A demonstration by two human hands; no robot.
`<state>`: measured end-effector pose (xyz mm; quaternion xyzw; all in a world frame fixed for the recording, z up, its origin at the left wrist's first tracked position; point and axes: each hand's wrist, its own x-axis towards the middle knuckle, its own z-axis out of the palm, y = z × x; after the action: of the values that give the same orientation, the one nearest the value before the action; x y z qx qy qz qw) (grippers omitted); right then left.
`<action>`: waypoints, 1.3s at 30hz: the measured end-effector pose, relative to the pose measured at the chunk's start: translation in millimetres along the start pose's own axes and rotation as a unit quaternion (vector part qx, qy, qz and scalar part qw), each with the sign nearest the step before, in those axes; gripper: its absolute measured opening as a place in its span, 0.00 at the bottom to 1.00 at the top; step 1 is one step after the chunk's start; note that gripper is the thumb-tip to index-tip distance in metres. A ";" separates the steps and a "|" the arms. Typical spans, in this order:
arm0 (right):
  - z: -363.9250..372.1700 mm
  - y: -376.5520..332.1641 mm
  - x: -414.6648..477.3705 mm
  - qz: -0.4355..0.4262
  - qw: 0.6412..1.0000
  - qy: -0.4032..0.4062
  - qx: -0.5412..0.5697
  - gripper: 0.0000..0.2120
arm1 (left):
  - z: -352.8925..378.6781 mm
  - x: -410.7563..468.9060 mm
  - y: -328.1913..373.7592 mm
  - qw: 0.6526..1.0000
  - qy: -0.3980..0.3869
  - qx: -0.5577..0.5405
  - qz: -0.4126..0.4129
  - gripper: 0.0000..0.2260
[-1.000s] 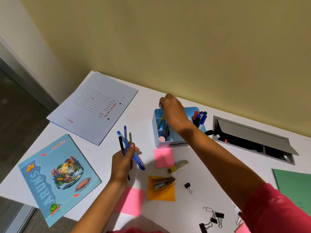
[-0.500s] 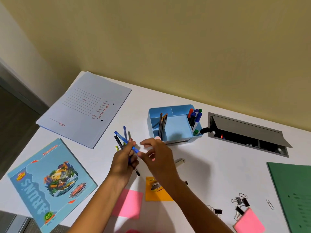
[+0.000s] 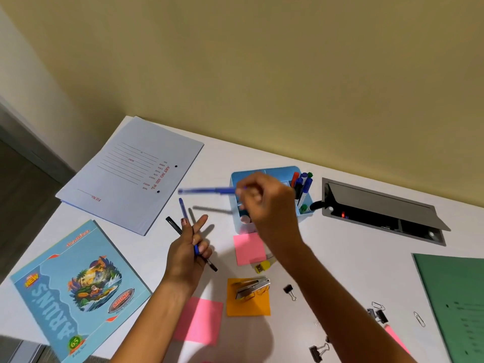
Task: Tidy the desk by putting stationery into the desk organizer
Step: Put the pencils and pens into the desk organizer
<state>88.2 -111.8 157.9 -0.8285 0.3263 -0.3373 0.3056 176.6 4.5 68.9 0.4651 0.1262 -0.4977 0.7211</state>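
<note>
Near the far edge of the counter (image 3: 340, 258), over the blue desk organizer (image 3: 272, 171), the right grip (image 3: 267, 205) pinches a blue pen (image 3: 204, 190) by one end. The barrel lies about level and points toward the counter's left edge, well above the surface; it shows blurred, so cap and tip cannot be told apart. The left grip (image 3: 188, 247), nearer the front edge, is curled round a second blue pen (image 3: 183, 209) and a black pen (image 3: 172, 224), with two fingers sticking out straight.

A pen like this should be light, stiff and smooth-walled, so it needs little force but may twist or slide in a pinch taken at its end. A hold nearer the middle would likely steady it while it is tipped upright for a tall compartment. Markers (image 3: 301, 184) stand in the organizer's right corner compartment, so I judge another slot the roomier target.
</note>
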 end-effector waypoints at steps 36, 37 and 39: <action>15.8 25.5 1.7 0.072 0.991 -0.097 0.058 0.14 | 19.8 -29.0 -0.7 0.914 -0.107 0.368 0.135 0.15; 16.7 26.8 -3.3 0.093 0.985 -0.124 0.073 0.15 | 21.3 -29.1 0.3 0.905 -0.123 0.383 0.137 0.15; 17.8 31.1 -7.3 0.106 0.979 -0.146 0.090 0.14 | 21.9 -30.2 0.8 0.887 -0.141 0.418 0.135 0.15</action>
<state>87.3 -119.9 122.2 -0.7986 0.3323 -0.2063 0.4574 156.8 5.2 100.5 0.6605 -0.2606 -0.4630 0.5305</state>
